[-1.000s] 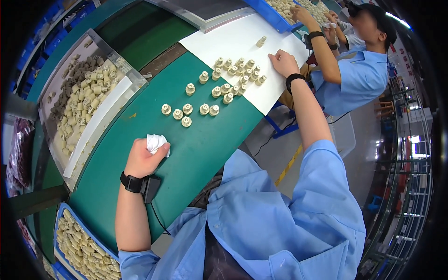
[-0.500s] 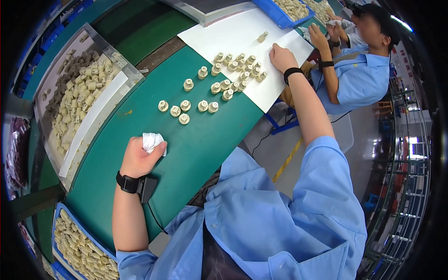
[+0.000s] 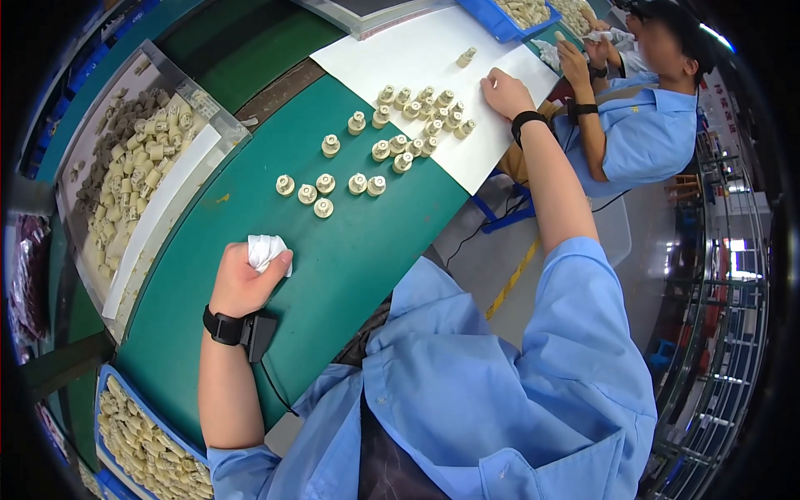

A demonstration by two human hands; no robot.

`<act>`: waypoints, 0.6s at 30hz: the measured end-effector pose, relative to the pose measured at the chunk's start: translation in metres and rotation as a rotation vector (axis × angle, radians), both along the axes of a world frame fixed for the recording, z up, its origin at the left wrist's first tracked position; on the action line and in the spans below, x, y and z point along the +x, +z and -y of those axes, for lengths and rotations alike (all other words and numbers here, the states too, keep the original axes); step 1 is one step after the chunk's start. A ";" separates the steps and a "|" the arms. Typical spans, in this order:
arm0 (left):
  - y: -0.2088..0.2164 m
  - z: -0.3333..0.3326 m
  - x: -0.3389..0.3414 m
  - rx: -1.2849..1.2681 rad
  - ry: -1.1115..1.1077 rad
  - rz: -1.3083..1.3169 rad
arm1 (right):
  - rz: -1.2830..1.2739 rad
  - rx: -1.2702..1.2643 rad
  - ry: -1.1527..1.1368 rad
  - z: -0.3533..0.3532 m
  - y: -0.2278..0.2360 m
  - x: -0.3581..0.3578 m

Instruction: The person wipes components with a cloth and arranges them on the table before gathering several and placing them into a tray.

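My left hand is closed around a wadded white cloth above the green tabletop. Farther off to the right, my right hand is curled into a loose fist over a white sheet. Whatever its fingers may hold is hidden. A single cream-coloured fitting lies tilted on the sheet, just left of that fist and apart from it. Several more stepped cylindrical fittings stand upright between my hands, some on the sheet and others on the green top.
At the left, a clear-walled tray holds cream and brown pieces. A blue bin full of cream parts sits at the lower left, another blue bin at the far edge. A co-worker sits at the right, hands raised.
The whole view has shifted slightly. My right hand is a little farther right of the lone fitting. My left hand keeps its hold on the cloth.
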State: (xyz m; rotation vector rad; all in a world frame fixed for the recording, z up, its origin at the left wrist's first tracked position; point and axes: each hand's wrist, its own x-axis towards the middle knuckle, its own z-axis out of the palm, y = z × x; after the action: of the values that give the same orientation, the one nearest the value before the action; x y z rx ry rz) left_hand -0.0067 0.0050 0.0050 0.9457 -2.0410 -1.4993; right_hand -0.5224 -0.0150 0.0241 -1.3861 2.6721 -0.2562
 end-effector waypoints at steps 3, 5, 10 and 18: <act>-0.001 -0.001 -0.001 -0.002 0.006 -0.032 | -0.046 -0.048 0.028 -0.001 -0.012 -0.012; 0.000 0.000 0.000 0.009 0.013 -0.004 | 0.005 -0.031 0.000 -0.003 -0.005 -0.004; 0.000 -0.002 0.000 -0.005 0.005 0.005 | 0.093 -0.020 -0.021 -0.006 0.003 0.004; 0.000 0.000 0.000 0.009 0.023 0.011 | 0.029 -0.050 0.035 -0.004 -0.002 -0.002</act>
State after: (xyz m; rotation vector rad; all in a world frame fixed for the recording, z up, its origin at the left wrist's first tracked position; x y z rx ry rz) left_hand -0.0068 0.0048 0.0051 0.9793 -2.0262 -1.4955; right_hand -0.5245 -0.0115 0.0216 -1.4305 2.6331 -0.3397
